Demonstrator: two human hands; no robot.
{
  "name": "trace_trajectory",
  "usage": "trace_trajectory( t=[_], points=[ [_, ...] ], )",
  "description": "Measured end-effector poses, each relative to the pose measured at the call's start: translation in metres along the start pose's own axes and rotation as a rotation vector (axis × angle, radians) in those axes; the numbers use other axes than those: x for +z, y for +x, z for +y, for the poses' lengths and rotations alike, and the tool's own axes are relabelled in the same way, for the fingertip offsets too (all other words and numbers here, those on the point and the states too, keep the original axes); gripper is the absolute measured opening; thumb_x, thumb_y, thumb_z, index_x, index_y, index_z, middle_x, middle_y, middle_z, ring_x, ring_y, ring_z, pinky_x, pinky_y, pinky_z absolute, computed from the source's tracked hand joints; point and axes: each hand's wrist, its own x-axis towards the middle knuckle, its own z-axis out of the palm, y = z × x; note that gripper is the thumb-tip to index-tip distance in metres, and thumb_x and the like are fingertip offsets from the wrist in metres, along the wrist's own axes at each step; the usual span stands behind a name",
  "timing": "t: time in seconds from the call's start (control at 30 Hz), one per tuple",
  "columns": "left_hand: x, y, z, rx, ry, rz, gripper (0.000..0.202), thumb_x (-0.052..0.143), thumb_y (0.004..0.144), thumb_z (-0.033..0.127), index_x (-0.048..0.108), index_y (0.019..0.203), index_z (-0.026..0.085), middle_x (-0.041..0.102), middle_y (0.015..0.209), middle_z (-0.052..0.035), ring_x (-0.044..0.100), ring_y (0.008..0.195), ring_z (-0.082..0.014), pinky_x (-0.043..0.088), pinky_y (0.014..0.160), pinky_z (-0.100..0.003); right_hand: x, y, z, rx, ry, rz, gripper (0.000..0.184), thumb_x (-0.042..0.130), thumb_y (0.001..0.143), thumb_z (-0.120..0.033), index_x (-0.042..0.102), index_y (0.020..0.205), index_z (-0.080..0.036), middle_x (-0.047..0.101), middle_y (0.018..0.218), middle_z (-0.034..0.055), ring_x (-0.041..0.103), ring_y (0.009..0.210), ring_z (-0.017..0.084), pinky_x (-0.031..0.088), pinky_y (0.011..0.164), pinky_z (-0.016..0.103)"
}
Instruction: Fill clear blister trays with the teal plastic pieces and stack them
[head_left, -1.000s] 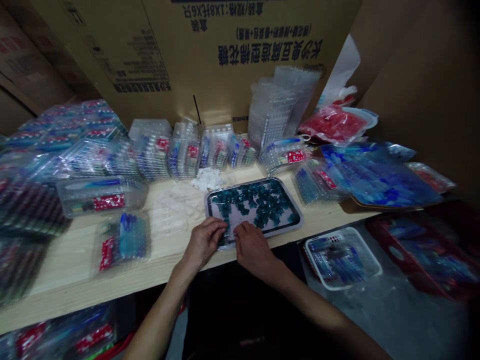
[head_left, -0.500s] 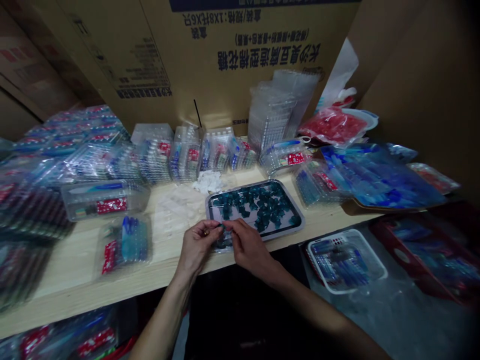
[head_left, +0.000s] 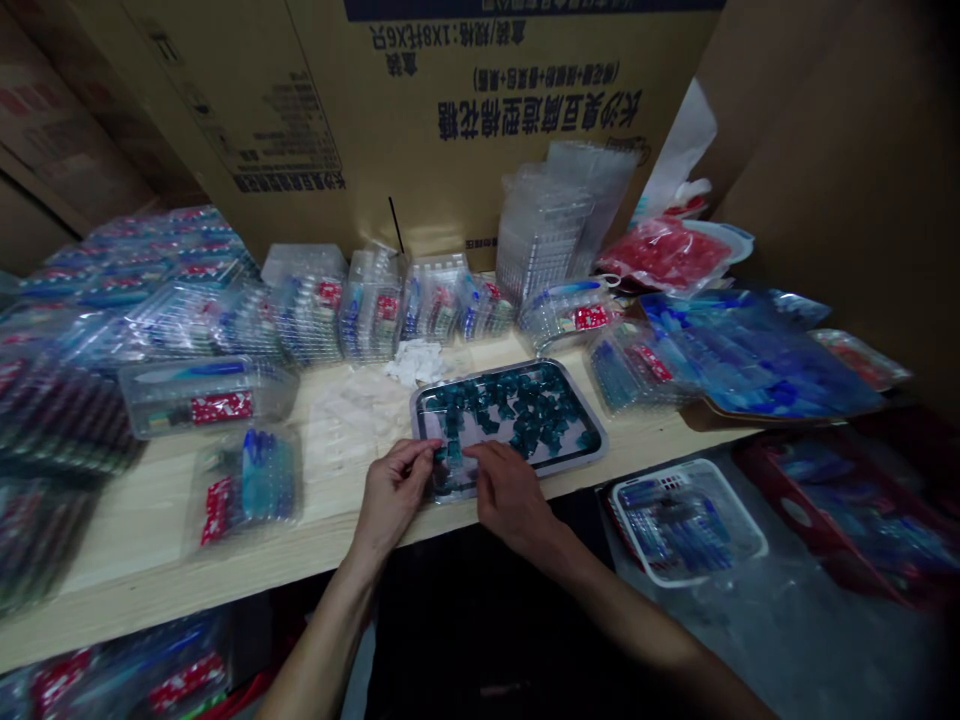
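A metal tray (head_left: pixel 591 420) full of several small teal plastic pieces (head_left: pixel 525 410) lies near the front edge of a wooden shelf (head_left: pixel 150 540). My left hand (head_left: pixel 394 495) sits at the tray's near left corner, fingers curled in a pinch around a small teal piece (head_left: pixel 442 457). My right hand (head_left: pixel 510 490) is just beside it over the tray's front rim, its fingers pinched toward the same spot. The fingertips of both hands nearly meet. What the right fingers hold is too small to make out.
Clear plastic packs (head_left: pixel 244 480) with blue and red contents lie left of the tray, with more stacked along the back (head_left: pixel 375 305). Blue bags (head_left: pixel 750 350) and red bags (head_left: pixel 664 250) lie right. A white basket (head_left: pixel 686 520) sits below. Cardboard boxes (head_left: pixel 450 110) stand behind.
Both hands lifted slightly off the tray's front rim with a small piece pinched between them, then came down to the tray's near left corner again.
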Motion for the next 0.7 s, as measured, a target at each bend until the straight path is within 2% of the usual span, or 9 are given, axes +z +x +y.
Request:
trace_trajectory(
  t=[0.1, 0.17, 0.23, 0.33, 0.43, 0.7],
  points=[
    [0.001, 0.004, -0.007, 0.263, 0.246, -0.024, 0.022, 0.057, 0.088, 0.024, 0.075, 0.098, 0.018, 0.069, 0.090, -0.0069, 0.065, 0.084, -0.0158, 0.051, 0.074, -0.025, -0.005, -0.001, 0.000, 0.129, -0.176, -0.077, 0.032, 0.047, 0.083, -0.008, 0.066, 0.108, -0.015, 0.067, 0.111, 0.0122, 0.055, 0.109, 0.027, 0.039, 0.096, 0.043],
    [0.004, 0.005, -0.013, 0.378, 0.338, -0.054, 0.020, 0.056, 0.089, 0.020, 0.074, 0.099, 0.018, 0.069, 0.088, -0.0061, 0.066, 0.081, -0.0151, 0.052, 0.073, -0.025, -0.006, -0.001, -0.002, 0.147, -0.218, -0.133, 0.030, 0.048, 0.084, -0.010, 0.067, 0.107, -0.016, 0.066, 0.113, 0.0121, 0.054, 0.111, 0.027, 0.037, 0.097, 0.043],
    [0.007, 0.006, -0.018, 0.460, 0.391, -0.059, 0.017, 0.057, 0.089, 0.017, 0.072, 0.098, 0.018, 0.069, 0.088, -0.0058, 0.067, 0.081, -0.0146, 0.053, 0.073, -0.025, -0.005, -0.001, -0.003, 0.171, -0.221, -0.128, 0.030, 0.049, 0.084, -0.012, 0.066, 0.108, -0.016, 0.064, 0.119, 0.0123, 0.053, 0.113, 0.026, 0.036, 0.098, 0.041],
    [0.009, 0.007, -0.024, 0.556, 0.418, -0.058, 0.015, 0.058, 0.090, 0.016, 0.071, 0.096, 0.018, 0.069, 0.090, -0.0066, 0.068, 0.083, -0.0144, 0.055, 0.074, -0.024, 0.000, 0.002, -0.002, 0.230, -0.206, -0.111, 0.030, 0.046, 0.086, -0.014, 0.066, 0.109, -0.015, 0.064, 0.119, 0.0126, 0.057, 0.110, 0.025, 0.037, 0.096, 0.039],
    [0.008, 0.009, -0.028, 0.633, 0.444, -0.111, 0.018, 0.056, 0.091, 0.014, 0.072, 0.097, 0.018, 0.068, 0.092, -0.0071, 0.068, 0.083, -0.0135, 0.055, 0.071, -0.022, 0.003, 0.007, 0.002, 0.247, -0.158, -0.158, 0.029, 0.044, 0.088, -0.013, 0.066, 0.106, -0.014, 0.067, 0.110, 0.0111, 0.060, 0.106, 0.023, 0.037, 0.095, 0.037],
    [0.005, 0.000, -0.039, 0.718, 0.521, -0.195, 0.028, 0.048, 0.095, 0.014, 0.070, 0.111, 0.019, 0.065, 0.099, -0.0090, 0.066, 0.089, -0.0128, 0.056, 0.074, -0.022, 0.007, 0.010, 0.003, 0.231, -0.082, -0.131, 0.028, 0.044, 0.086, -0.007, 0.064, 0.104, -0.013, 0.066, 0.107, 0.0116, 0.061, 0.102, 0.022, 0.042, 0.091, 0.036]
  ],
)
